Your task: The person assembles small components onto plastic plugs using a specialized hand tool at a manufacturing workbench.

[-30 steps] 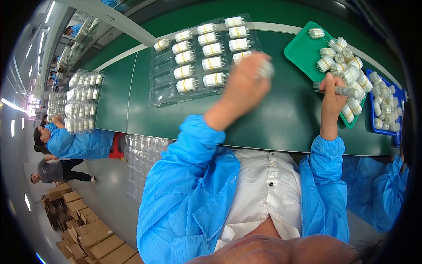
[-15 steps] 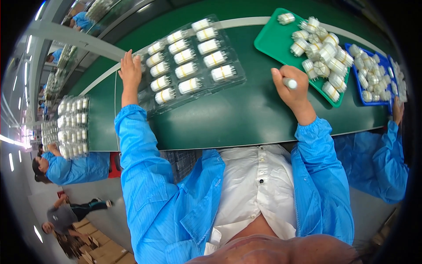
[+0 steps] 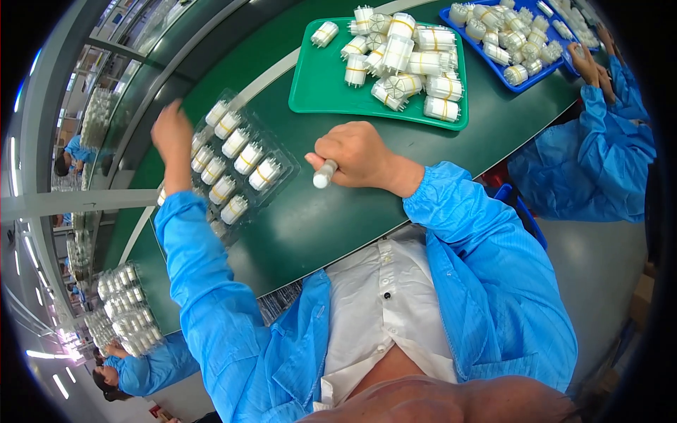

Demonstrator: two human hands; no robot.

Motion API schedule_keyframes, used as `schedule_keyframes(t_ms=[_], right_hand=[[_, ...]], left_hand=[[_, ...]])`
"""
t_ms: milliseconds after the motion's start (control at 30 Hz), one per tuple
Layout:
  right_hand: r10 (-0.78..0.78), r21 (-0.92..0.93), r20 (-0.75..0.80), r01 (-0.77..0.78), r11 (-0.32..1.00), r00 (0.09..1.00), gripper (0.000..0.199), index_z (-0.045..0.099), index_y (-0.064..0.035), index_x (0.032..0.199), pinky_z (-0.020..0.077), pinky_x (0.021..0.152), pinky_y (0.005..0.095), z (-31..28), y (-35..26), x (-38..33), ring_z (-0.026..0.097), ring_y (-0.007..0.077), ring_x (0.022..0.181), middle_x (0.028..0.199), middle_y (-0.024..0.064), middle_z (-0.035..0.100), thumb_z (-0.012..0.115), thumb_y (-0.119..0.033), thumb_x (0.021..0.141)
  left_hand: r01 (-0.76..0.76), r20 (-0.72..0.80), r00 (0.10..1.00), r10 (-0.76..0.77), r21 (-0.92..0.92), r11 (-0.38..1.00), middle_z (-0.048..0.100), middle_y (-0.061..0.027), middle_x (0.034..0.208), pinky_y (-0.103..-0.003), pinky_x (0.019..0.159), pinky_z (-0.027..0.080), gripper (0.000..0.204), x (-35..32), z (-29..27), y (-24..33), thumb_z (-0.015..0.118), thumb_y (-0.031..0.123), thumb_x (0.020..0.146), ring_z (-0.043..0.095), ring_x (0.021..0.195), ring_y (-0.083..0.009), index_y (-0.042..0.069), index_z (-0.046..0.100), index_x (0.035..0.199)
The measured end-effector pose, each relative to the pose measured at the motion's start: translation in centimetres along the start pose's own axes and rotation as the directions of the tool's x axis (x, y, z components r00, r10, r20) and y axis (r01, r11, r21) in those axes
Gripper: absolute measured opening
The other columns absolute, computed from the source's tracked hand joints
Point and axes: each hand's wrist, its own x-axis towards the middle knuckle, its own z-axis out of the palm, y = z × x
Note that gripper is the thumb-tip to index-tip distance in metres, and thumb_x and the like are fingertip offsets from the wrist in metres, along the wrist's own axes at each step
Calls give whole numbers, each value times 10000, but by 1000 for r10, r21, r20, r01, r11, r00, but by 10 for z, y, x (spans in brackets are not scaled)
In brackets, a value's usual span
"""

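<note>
head cam | looks steeply down | close over green table (image 3: pixel 310 225)

We see the clear blister tray (image 3: pixel 236 166) under our left hand (image 3: pixel 171 134) as thin, glossy plastic that catches the light. The white cylinder (image 3: pixel 324 173) gripped in our right hand (image 3: pixel 356 155) looks like smooth, slightly shiny plastic, as do the white parts with yellowish bands heaped on the green tray (image 3: pixel 321 88), itself matt moulded plastic. The blue tray (image 3: pixel 493 74) has the same finish. The dark green belt (image 3: pixel 338 225) is smooth and matt, like rubber. Our blue sleeves (image 3: pixel 486 254) are thin woven cloth with a faint sheen.
</note>
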Motion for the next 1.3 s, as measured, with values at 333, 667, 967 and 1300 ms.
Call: schedule_keyframes(t_ms=[333,667,967,1300], right_hand=[[61,91,-15,-59,994,998,367,475,-103,636,399,461,405,3,6,0,538,275,503,542,72,477,767,-240,813],[537,461,-202,-404,790,819,309,511,-55,671,350,475,309,-14,15,-2,412,95,539,569,13,467,718,-146,882],[577,592,54,-492,639,815,385,455,-76,639,342,494,258,-13,5,3,424,55,532,575,-20,486,609,-155,982],[537,556,56,-473,683,842,389,475,-78,639,344,494,257,-9,6,4,435,53,548,580,-17,498,609,-181,989]], left_hand=[[-58,195,974,115,-276,960,675,-201,1152,-456,897,520,488,80,60,279,704,333,843,642,1035,-366,111,591,1263],[2,149,967,206,-814,580,633,-176,1004,-409,820,538,349,-40,-83,218,767,247,759,638,940,-346,23,697,1016],[-40,52,982,180,-878,477,612,-83,990,-299,658,527,482,-145,-70,243,880,154,710,619,789,-207,50,669,1131],[-105,-29,987,158,-861,497,620,-72,972,-327,713,517,544,-144,-71,248,886,172,697,596,812,-221,61,646,1173]])
